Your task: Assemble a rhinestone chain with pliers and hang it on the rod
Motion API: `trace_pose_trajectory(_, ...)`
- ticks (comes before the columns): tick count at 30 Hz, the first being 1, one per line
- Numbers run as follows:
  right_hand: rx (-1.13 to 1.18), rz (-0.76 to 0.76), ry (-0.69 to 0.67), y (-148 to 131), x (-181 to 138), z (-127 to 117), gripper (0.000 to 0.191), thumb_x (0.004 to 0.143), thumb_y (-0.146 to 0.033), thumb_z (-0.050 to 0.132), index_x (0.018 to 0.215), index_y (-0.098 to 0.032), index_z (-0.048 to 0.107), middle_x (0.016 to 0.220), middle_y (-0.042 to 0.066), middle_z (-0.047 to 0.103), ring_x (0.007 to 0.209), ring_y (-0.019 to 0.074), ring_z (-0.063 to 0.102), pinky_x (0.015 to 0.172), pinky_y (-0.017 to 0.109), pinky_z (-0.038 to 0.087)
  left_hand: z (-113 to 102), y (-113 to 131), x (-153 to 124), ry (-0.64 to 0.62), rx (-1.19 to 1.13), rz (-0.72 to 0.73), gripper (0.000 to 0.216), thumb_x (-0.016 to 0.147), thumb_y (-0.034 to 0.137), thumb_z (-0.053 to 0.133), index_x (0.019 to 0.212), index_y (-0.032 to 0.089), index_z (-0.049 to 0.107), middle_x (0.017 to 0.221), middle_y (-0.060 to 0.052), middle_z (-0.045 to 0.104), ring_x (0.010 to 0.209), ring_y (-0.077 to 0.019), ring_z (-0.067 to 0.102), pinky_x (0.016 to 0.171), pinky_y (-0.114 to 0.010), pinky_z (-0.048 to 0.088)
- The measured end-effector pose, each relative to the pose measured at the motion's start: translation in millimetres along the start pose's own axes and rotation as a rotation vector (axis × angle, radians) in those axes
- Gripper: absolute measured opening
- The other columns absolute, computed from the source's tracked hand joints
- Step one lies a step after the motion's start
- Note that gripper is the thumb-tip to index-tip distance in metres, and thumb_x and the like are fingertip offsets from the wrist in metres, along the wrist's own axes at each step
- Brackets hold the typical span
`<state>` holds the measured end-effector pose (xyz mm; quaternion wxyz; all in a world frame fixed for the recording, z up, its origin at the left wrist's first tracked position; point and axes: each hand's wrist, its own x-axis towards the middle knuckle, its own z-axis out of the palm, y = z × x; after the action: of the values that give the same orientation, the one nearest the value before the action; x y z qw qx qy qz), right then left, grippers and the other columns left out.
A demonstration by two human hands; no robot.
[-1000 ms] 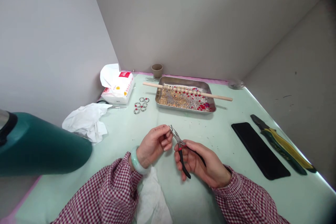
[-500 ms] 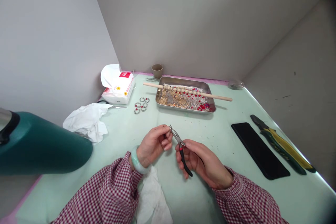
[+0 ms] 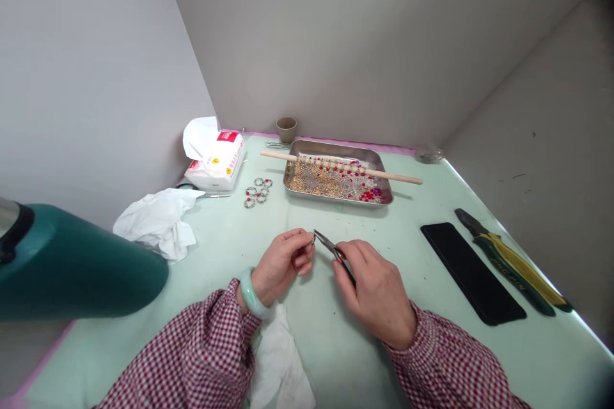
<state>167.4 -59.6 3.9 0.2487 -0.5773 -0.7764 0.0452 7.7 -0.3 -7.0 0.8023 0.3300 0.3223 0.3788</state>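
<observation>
My left hand point(image 3: 286, 260) is closed in a pinch on a small beaded ring point(image 3: 313, 239), mostly hidden by the fingertips. My right hand point(image 3: 377, 291) wraps round needle-nose pliers point(image 3: 328, 243), palm turned down, with the dark handles largely covered. The pliers' tips reach the ring at my left fingertips; whether the jaws grip it I cannot tell. Several finished-looking beaded rings point(image 3: 258, 192) lie beyond my left hand. Behind them to the right stands a metal tray point(image 3: 341, 202) of gold, clear and red beads, with a wooden rod point(image 3: 400, 177) carrying rings laid across it.
A green bottle point(image 3: 91, 262) and crumpled tissue point(image 3: 153, 220) are at left, near a tissue pack point(image 3: 215, 163). A small cup point(image 3: 286, 129) stands at the back. On the right lie a black phone-like slab point(image 3: 472, 271) and large green-yellow pliers point(image 3: 515, 265). Another tissue point(image 3: 281, 364) lies near my left forearm.
My right hand has rolled over from palm facing inward to palm down, turning the pliers so their handles now sit under the hand. My left hand stays nearly still.
</observation>
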Motion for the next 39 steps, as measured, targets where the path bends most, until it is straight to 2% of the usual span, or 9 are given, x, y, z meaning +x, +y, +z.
trace_pose_trajectory(11,-0.170,-0.093,-0.063,6,3,-7,0.017,0.088,-0.022,0.043,0.094,-0.015,0.057,0.084,0.009,0.056,0.081,0.0212,0.050,0.068,0.032,0.037,-1,1,0,0.027,0.045,-0.019,0.024,0.080,0.026,0.056,0.062,0.014,0.043,0.055,0.005,0.038,0.044,-0.0040,0.021,0.039,-0.018,0.017)
trace_pose_trajectory(22,-0.101,-0.078,-0.091,7,2,-4,0.016,0.087,-0.019,0.042,0.092,-0.014,0.056,0.083,0.008,0.056,0.081,0.0210,0.051,0.068,0.032,0.038,1,1,-1,0.040,0.079,-0.024,0.027,0.079,0.028,0.057,0.062,0.014,0.042,0.056,0.005,0.037,0.045,-0.0036,0.020,0.040,-0.019,0.015)
trace_pose_trajectory(28,0.139,0.048,-0.031,8,-3,6,0.016,0.088,-0.021,0.041,0.091,-0.015,0.055,0.077,0.005,0.055,0.071,0.0174,0.051,0.065,0.029,0.038,-2,1,1,0.019,0.055,-0.019,0.025,0.081,0.025,0.056,0.063,0.014,0.042,0.057,0.005,0.037,0.045,-0.0035,0.020,0.040,-0.019,0.015)
trace_pose_trajectory(33,0.427,0.228,-0.036,4,-4,9,0.013,0.087,-0.025,0.044,0.089,-0.017,0.054,0.073,0.002,0.054,0.065,0.0143,0.049,0.062,0.027,0.037,-3,-1,2,-0.021,0.002,0.000,0.023,0.082,0.023,0.055,0.065,0.013,0.044,0.059,0.004,0.039,0.046,-0.0037,0.022,0.041,-0.018,0.017)
trace_pose_trajectory(36,0.666,0.389,-0.088,-1,-2,8,0.015,0.087,-0.030,0.045,0.083,-0.017,0.052,0.067,-0.001,0.050,0.060,0.0122,0.044,0.056,0.025,0.035,-2,-1,1,-0.046,-0.019,0.023,0.023,0.083,0.023,0.054,0.065,0.013,0.043,0.060,0.004,0.038,0.047,-0.0042,0.022,0.042,-0.019,0.018)
trace_pose_trajectory(39,1.045,0.579,-0.184,-9,-1,4,0.018,0.087,-0.034,0.044,0.083,-0.017,0.051,0.067,-0.001,0.047,0.055,0.0101,0.040,0.046,0.022,0.031,0,0,0,-0.078,-0.017,0.060,0.024,0.085,0.024,0.052,0.065,0.014,0.043,0.060,0.004,0.038,0.047,-0.0045,0.023,0.043,-0.019,0.020)
